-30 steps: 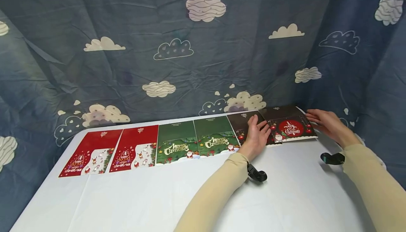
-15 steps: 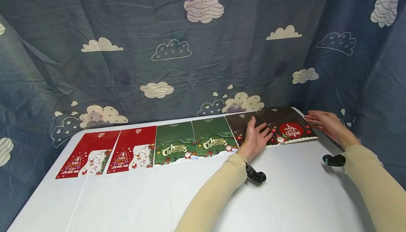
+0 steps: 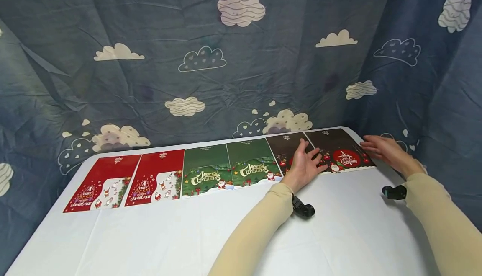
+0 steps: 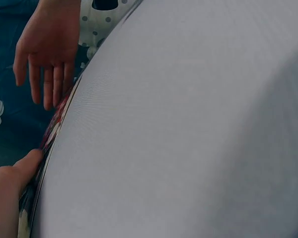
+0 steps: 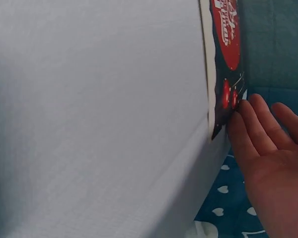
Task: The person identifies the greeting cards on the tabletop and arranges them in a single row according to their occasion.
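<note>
Two dark brown Christmas cards lie side by side at the right end of a row, each unfolded with a plain upper half. My left hand (image 3: pixel 303 167), fingers spread and palm turned up to the right, hovers over the lower part of the left brown card (image 3: pixel 284 142) and hides some of it. One of its fingers reaches across the corner of the right brown card (image 3: pixel 335 142). Straight fingers of my right hand (image 3: pixel 391 154) are at that card's right edge; in the right wrist view the fingertips (image 5: pixel 243 106) meet the card's corner, though contact is unclear.
Two green cards (image 3: pixel 246 154) and two red cards (image 3: pixel 160 163) continue the row leftward along the back of the white tablecloth (image 3: pixel 169 242). A dark blue curtain (image 3: pixel 150 79) with printed clouds hangs behind and at the right. Black wrist cameras (image 3: pixel 303 209) hang from both wrists.
The right brown card, earlier tilted and overlapping its neighbour, has come down flat, with a thin white gap now between the two. Both hands have stayed nearly in place.
</note>
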Motion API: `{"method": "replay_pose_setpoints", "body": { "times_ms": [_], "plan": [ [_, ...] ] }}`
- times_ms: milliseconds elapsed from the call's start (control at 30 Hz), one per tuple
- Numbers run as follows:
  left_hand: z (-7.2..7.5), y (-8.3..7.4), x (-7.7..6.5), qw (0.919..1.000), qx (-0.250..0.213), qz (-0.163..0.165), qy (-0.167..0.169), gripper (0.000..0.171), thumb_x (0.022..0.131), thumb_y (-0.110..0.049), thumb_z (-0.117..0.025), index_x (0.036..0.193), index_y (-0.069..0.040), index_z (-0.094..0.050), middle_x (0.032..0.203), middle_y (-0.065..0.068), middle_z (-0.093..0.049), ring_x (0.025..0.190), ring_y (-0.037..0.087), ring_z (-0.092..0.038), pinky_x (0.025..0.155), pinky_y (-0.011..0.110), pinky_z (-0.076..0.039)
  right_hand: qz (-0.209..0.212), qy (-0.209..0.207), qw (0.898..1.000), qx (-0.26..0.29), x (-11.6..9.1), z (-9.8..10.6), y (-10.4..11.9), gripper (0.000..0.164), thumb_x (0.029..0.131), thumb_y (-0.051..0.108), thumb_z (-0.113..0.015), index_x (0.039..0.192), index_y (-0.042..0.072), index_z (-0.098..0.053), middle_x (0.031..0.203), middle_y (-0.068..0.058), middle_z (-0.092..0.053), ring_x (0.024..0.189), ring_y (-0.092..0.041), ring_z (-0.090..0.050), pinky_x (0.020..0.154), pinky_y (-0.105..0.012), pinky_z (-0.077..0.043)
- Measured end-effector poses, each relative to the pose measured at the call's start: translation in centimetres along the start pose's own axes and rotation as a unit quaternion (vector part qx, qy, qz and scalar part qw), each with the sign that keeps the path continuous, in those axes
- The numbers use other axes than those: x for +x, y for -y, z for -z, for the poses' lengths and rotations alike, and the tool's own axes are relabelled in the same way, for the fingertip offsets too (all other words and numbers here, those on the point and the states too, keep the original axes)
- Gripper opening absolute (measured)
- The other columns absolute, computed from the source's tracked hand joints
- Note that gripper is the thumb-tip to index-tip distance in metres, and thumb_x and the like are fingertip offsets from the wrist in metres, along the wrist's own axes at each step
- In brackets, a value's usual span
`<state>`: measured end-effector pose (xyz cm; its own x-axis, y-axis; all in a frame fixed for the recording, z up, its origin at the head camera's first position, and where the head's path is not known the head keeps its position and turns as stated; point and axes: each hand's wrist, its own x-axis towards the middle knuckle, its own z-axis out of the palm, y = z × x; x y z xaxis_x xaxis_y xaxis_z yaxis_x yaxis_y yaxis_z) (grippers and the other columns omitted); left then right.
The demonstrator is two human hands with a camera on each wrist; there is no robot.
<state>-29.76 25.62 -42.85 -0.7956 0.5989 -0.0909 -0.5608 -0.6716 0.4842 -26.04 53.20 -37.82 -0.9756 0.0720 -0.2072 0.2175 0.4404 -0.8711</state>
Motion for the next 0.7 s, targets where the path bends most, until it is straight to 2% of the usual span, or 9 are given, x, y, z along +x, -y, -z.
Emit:
{"method": "replay_pose_setpoints", "body": {
  "times_ms": [67,133,200,300,500,700],
  "plan": [
    [0.01,-0.04,-0.08,0.9997,0.016,0.008,0.014,0.077,0.101,-0.055,-0.04,0.159,-0.017,-0.007,0.16,0.023,-0.013,0.147,0.042,-0.005,0.109,0.07,-0.015,0.008,0.001,1.0,0.006,-0.04,0.03,-0.25,0.08,0.106,0.047,-0.031,0.151,-0.013,-0.005,0.136,-0.006,-0.051,0.098,0.009,-0.055,0.097,-0.029,-0.048],
    [0.01,-0.07,-0.06,0.9992,0.028,0.013,0.024,0.076,0.101,-0.056,-0.038,0.159,-0.018,-0.006,0.161,0.022,-0.012,0.147,0.041,-0.003,0.109,0.07,-0.014,0.015,0.002,1.0,0.018,-0.05,0.01,-0.48,0.079,0.106,0.046,-0.032,0.15,-0.014,-0.005,0.125,0.007,-0.053,0.096,0.01,-0.055,0.095,-0.026,-0.049],
    [-0.02,-0.14,-0.02,0.9987,0.037,0.016,0.032,0.075,0.102,-0.057,-0.036,0.159,-0.018,-0.006,0.161,0.021,-0.01,0.147,0.041,-0.002,0.109,0.07,-0.014,0.021,0.004,0.999,0.025,-0.03,-0.05,-0.66,0.08,0.106,0.046,-0.033,0.15,-0.015,-0.005,0.117,0.015,-0.055,0.096,0.011,-0.055,0.095,-0.026,-0.048],
    [-0.06,-0.22,0.07,0.9988,0.037,0.017,0.026,0.075,0.102,-0.056,-0.035,0.159,-0.017,-0.006,0.161,0.022,-0.01,0.147,0.04,-0.002,0.11,0.069,-0.013,0.021,0.002,0.999,0.033,-0.03,-0.21,-0.77,0.081,0.105,0.047,-0.033,0.15,-0.015,-0.006,0.112,0.019,-0.054,0.097,0.011,-0.056,0.098,-0.026,-0.046],
    [-0.04,-0.48,0.39,0.9996,0.025,0.014,0.008,0.077,0.102,-0.055,-0.037,0.159,-0.014,-0.004,0.16,0.024,-0.011,0.147,0.04,-0.003,0.11,0.068,-0.014,0.021,-0.002,0.999,0.036,0.32,-0.54,-0.58,0.084,0.104,0.05,-0.035,0.15,-0.015,-0.007,0.122,0.01,-0.053,0.098,0.01,-0.056,0.099,-0.026,-0.045],
    [0.25,-0.65,0.43,0.9992,0.032,0.024,0.005,0.074,0.104,-0.052,-0.033,0.158,-0.013,-0.001,0.161,0.023,-0.01,0.148,0.038,-0.004,0.11,0.068,-0.014,0.029,0.002,0.997,0.074,0.34,-0.63,-0.83,0.081,0.105,0.046,-0.037,0.15,-0.014,-0.005,0.102,0.026,-0.055,0.098,0.01,-0.057,0.096,-0.023,-0.047]
  ]
}}
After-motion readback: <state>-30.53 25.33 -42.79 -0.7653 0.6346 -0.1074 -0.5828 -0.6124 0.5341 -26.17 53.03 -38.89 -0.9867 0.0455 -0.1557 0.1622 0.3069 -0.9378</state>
